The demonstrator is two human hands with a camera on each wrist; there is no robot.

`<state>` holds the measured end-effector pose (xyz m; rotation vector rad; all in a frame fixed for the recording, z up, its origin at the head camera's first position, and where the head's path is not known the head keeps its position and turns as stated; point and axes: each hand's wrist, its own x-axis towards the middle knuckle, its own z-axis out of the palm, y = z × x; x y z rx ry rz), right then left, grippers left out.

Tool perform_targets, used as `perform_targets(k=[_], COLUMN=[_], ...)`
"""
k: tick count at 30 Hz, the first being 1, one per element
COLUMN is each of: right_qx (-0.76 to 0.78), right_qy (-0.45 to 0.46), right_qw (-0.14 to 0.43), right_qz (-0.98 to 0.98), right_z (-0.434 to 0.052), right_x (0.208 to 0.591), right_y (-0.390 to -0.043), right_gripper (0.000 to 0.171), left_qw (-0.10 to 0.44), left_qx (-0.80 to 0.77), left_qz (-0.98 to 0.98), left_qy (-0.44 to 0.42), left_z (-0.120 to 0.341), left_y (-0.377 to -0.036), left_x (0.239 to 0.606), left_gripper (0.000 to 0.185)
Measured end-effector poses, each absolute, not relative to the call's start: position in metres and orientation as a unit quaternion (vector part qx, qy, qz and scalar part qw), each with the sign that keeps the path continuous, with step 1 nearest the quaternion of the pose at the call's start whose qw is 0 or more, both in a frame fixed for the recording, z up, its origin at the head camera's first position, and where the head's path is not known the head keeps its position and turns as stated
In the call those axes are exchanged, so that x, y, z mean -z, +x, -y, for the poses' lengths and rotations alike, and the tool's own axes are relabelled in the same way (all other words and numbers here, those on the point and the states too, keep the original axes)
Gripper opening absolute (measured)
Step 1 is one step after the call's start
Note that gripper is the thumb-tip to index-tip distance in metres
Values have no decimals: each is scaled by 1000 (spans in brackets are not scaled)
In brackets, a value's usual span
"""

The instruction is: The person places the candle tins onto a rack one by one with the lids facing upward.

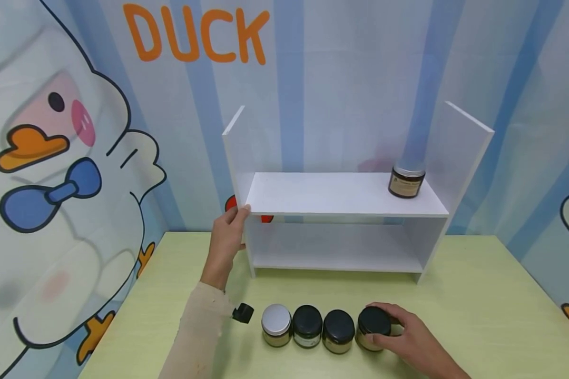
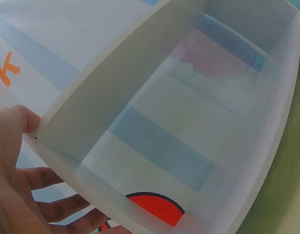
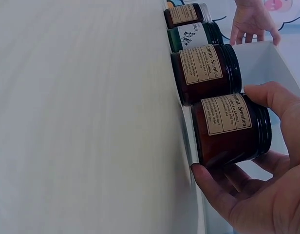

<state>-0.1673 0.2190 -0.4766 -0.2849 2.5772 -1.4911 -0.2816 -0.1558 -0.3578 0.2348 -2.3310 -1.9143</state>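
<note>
My left hand [image 1: 228, 231] holds the left side of a white two-tier shelf [image 1: 346, 195]; in the left wrist view its thumb lies on the panel's edge and the fingers [image 2: 72, 204] spread along the outer side. My right hand [image 1: 408, 337] grips a brown scented candle jar [image 3: 228, 129] with a black lid, thumb on one side and fingers on the other. This candle is the rightmost of a row in front of the shelf. Beside it stand another brown candle [image 1: 339, 330], a green one with a white label [image 1: 307, 326], and a silver-lidded one [image 1: 276, 325].
A silver-lidded brown candle jar [image 1: 406, 181] stands at the right end of the upper tier. The shelf stands on a pale green table [image 1: 493, 295]. Behind hangs a blue striped cloth [image 1: 341, 79] with a duck print. A small black block [image 1: 243, 313] shows by the left sleeve.
</note>
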Motion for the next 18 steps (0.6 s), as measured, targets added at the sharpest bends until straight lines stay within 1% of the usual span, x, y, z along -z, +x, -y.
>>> perform_targets(k=[18], right_qx=[498], right_qy=[-90], right_qw=[68], right_qz=[-860], right_z=[-216], right_x=[477], right_y=[-167], right_gripper=[56], left_qw=[62], left_qx=[631], left_qz=[770], left_qy=[73], left_z=[157], left_y=[-281], left_x=[358], left_gripper=[68])
